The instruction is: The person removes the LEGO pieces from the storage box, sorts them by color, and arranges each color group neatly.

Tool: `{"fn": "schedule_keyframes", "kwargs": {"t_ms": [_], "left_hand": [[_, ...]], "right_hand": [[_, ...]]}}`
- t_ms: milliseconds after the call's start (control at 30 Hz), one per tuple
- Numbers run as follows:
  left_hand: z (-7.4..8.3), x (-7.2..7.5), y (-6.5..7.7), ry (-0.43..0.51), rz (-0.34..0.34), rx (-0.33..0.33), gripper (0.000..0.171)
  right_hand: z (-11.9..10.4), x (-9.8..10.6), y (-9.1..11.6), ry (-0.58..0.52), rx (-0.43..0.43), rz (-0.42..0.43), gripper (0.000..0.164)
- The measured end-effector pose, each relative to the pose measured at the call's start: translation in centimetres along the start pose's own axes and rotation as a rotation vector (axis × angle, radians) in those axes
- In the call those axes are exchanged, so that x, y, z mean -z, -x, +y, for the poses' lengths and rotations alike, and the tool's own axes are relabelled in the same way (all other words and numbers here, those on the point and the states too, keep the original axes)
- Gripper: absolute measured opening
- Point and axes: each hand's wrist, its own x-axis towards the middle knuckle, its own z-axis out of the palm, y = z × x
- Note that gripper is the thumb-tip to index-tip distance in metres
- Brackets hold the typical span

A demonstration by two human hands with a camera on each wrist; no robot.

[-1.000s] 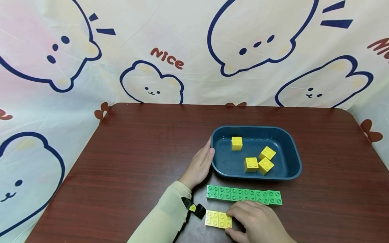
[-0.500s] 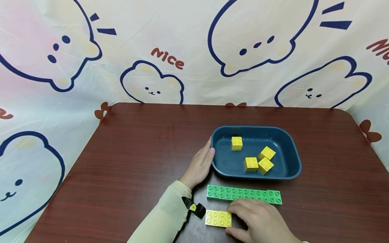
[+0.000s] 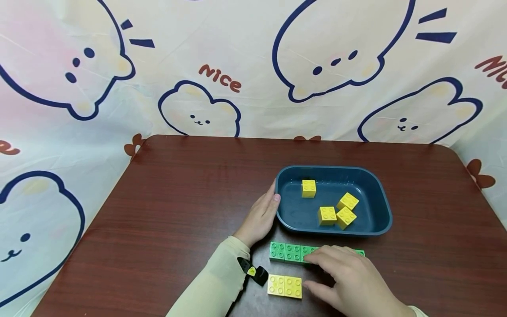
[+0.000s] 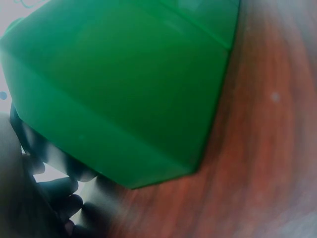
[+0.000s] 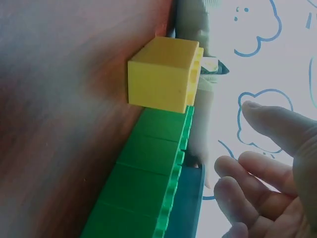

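Note:
My left hand [image 3: 259,215] rests with straight fingers against the left wall of a dark blue tray [image 3: 380,224]. My right hand [image 3: 352,277] is spread with nothing between thumb and fingers. It is over the right part of a row of green toy bricks [image 3: 285,252], hiding much of it. Two yellow bricks [image 3: 284,286] lie side by side on the table, just left of the right thumb. In the right wrist view, the yellow brick [image 5: 158,84] stands in front of the green row [image 5: 143,173], apart from the fingers. A green brick [image 4: 119,89] fills much of the left wrist view.
Inside the tray lie several yellow bricks: one brick [image 3: 308,188] at the back left, the others [image 3: 327,215] grouped toward the front. The brown table [image 3: 190,211] ends at a cartoon-printed cloth [image 3: 253,66]. A black wrist camera [image 3: 253,270] sits on the left sleeve.
My right hand has let go of the right yellow brick and moved up and to the right, now covering more of the green row. The left hand has stayed at the tray.

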Motion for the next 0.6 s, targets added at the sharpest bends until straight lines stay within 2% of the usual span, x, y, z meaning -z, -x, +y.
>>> {"fn": "schedule_keyframes", "kwargs": {"t_ms": [300,600], "left_hand": [[-0.2,-0.1,0.1,-0.016,0.0,0.01,0.053],[-0.1,-0.1,0.1,-0.021,-0.001,0.018,0.052]], "right_hand": [[0.4,1.3,-0.8,-0.018,-0.114,-0.053,0.035],[1.6,2.0,-1.7,0.005,-0.084,0.067,0.039]]}}
